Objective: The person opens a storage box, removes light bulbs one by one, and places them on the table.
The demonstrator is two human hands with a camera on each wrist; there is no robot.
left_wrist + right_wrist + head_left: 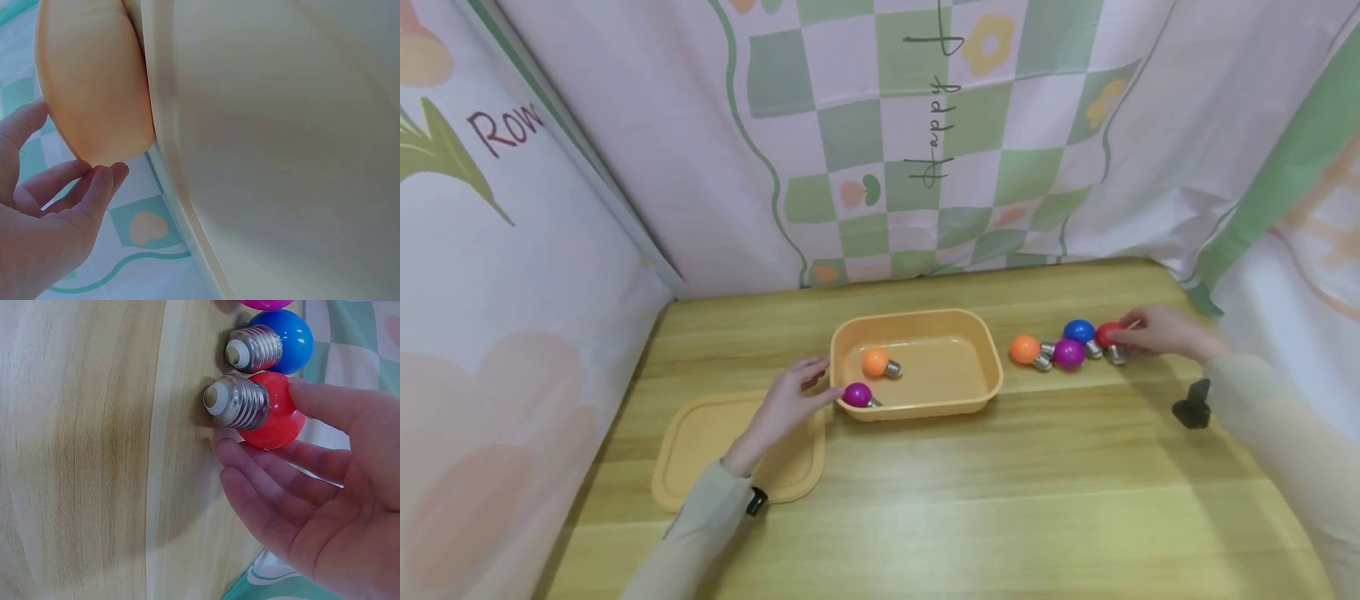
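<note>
At the right, my right hand [1157, 331] grips a red light bulb [275, 412]; its thumb lies on one side of the globe and the fingers on the other. The bulb's metal screw base points away from the palm. Beside it lie a blue bulb [1078, 331], a purple bulb [1070, 354] and an orange bulb [1024, 349]. My left hand [787, 402] touches the left end of an orange-yellow plastic box [992, 367], thumb and fingers spread along its rim and outer wall. Inside the box are an orange bulb [876, 362] and a purple bulb [857, 395].
A matching flat lid [681, 454] lies on the wooden table [940, 508], partly under my left forearm. Checkered curtains [917, 125] hang behind the table and at both sides. Some metal bases in the right-hand bulb cluster overlap one another.
</note>
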